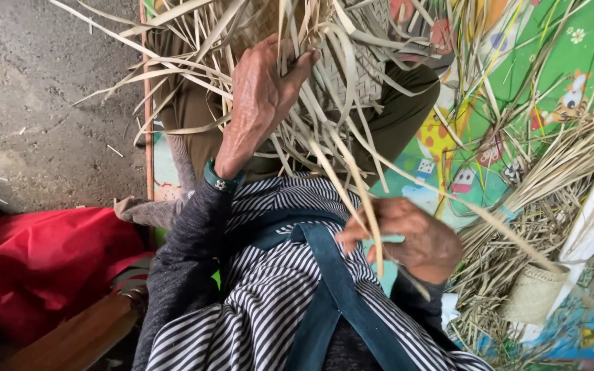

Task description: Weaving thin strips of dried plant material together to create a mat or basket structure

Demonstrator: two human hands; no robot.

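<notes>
While the person sits on the colourful play mat (558, 62), a half-woven basket (352, 69) of pale flat straw strips rests on their lap, loose ends fanning outward. Their left hand (262, 96) grips the basket's strands; their right hand (417, 237) pinches 1 long strip (352, 185). Dry straw (558, 172) lies piled beside a small woven cup (534, 292).

Woven basket (352, 62) mostly hidden by strips (324, 158); top edge crops it.
</notes>
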